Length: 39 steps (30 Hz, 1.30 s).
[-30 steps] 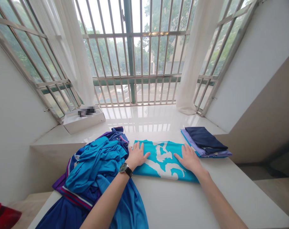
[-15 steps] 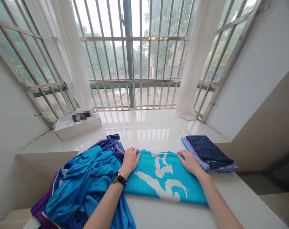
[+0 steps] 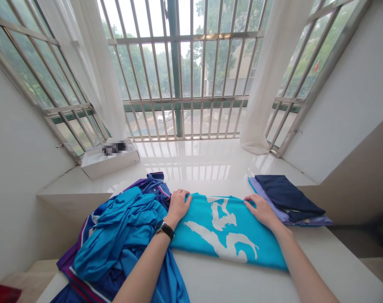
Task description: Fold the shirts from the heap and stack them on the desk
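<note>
A turquoise T-shirt (image 3: 202, 227) with large white brush lettering lies folded flat on the white surface before me. At its far left corner is my left hand (image 3: 179, 205), its fingers bent over the edge and closed on the cloth. My right hand (image 3: 261, 210) pinches the far right corner between thumb and fingers. Their fingertips are partly hidden by the hands themselves. A black wristwatch (image 3: 165, 229) is on my left wrist. Beside my left arm spreads a rumpled heap of blue and purple clothes (image 3: 115, 235), with a collared shirt showing at its far end.
Folded garments, navy over lilac (image 3: 283, 195), are stacked right of the T-shirt. A shallow white box (image 3: 111, 166) stands on the window ledge at the left. White curtains (image 3: 261, 105) hang before the barred window (image 3: 179, 101). Something red (image 3: 3, 291) shows at the lower left.
My view has tilted down and turned slightly left, so everything sits a little higher and further right. Both hands stay at the same corners of the T-shirt. Something red has appeared at lower left.
</note>
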Available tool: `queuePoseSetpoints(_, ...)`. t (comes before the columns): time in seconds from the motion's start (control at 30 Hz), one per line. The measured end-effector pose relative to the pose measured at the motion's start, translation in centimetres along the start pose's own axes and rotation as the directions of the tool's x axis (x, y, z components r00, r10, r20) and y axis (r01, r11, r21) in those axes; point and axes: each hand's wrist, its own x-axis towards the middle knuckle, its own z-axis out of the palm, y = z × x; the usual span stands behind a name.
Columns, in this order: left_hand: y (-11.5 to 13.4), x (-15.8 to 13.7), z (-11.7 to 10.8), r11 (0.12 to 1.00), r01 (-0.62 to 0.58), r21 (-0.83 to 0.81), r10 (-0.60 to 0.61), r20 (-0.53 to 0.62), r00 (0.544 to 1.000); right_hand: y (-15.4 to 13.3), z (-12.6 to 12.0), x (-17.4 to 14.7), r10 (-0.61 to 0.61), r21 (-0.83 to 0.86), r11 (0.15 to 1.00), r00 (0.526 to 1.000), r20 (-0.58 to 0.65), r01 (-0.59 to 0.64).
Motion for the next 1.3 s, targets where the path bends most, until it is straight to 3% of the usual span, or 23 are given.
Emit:
queuePoseSetpoints(0.2, -0.27, -0.06, 0.23, 1.0, 0.02, 0.01, -0.02, -0.055, 0.998, -0.05, 0.03, 0.08, -0.044, 0.037, 0.998, 0.998, -0.05, 0.046)
queuePoseSetpoints(0.67, 0.42, -0.13, -0.7, 0.999, -0.038, 0.007, 0.038, 0.03, 0.999, -0.44, -0.18, 0.05, -0.001, 0.093, 0.996, 0.999, 0.045, -0.004)
queuePoseSetpoints(1.3, 0.28, -0.16, -0.39, 0.998, -0.018, 0.053, 0.017, 0.019, 1.0, 0.18, 0.04, 0.41, -0.021, 0.083, 0.996, 0.999, 0.034, 0.018)
